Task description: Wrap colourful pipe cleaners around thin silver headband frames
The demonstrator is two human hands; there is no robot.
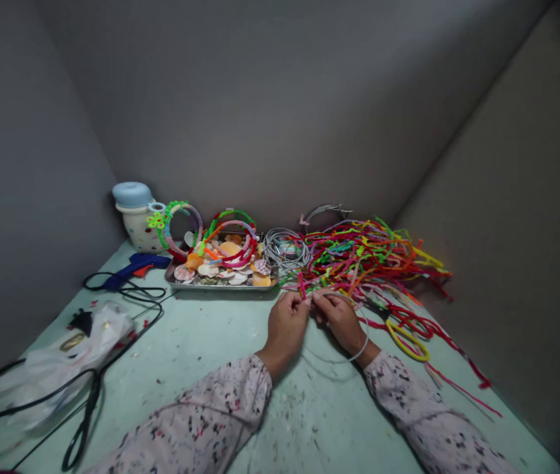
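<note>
Both hands meet in front of the pipe cleaner pile, fingertips almost touching. My left hand is closed in a pinch, with a short pink-red pipe cleaner sticking up from its fingertips. My right hand pinches a thin grey wire ring, which loops around over the wrist and hangs below the hands. The exact spot where wire and pipe cleaner meet is hidden by the fingers.
Behind the hands lie tangled pipe cleaners and a grey wire coil. A metal tray holds shells and pipe-cleaner-wrapped rings. Leftward are a blue glue gun, black cable, plastic bag and blue-lidded bottle.
</note>
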